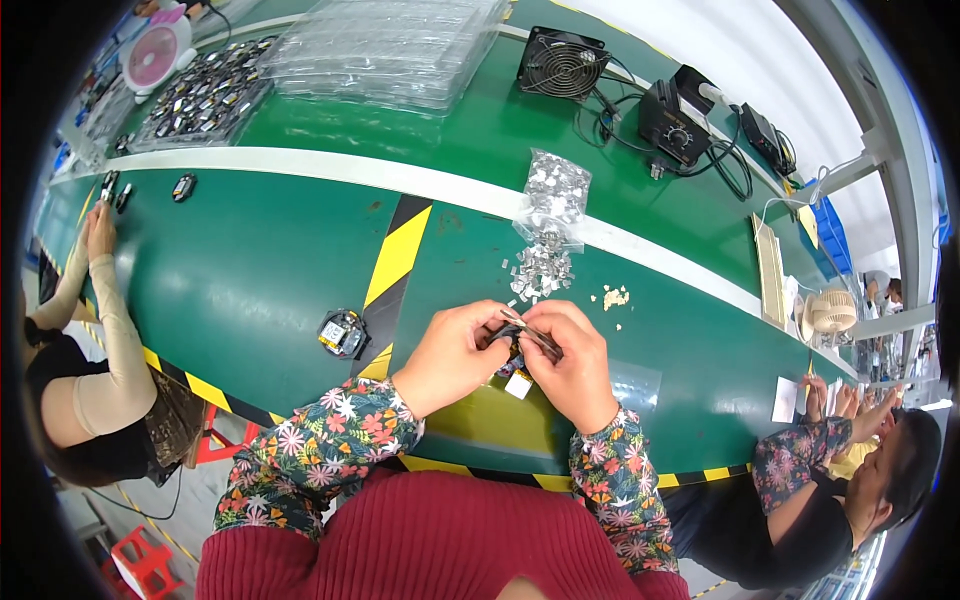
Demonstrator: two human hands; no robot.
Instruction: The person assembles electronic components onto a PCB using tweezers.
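My left hand (455,350) is closed, its fingers pinching a small dark electronic assembly, mostly hidden between my hands. Below the fingertips shows a white square piece (518,385) with a yellow edge. My right hand (572,365) is closed around metal tweezers (540,340), whose tips reach toward the left fingertips. Just beyond my hands lies a pile of small silvery metal pieces (540,270), spilling from a clear plastic bag (557,190). Right of it are small cream-coloured bits (615,298). A round black device with a circuit board (343,334) rests to the left.
Under my hands is a yellowish mat (490,425). Striped tape (398,250) crosses the green bench. Behind the white strip stand clear trays (385,55), a black fan (562,63) and a black control box with a dial (675,122). Co-workers sit at both sides.
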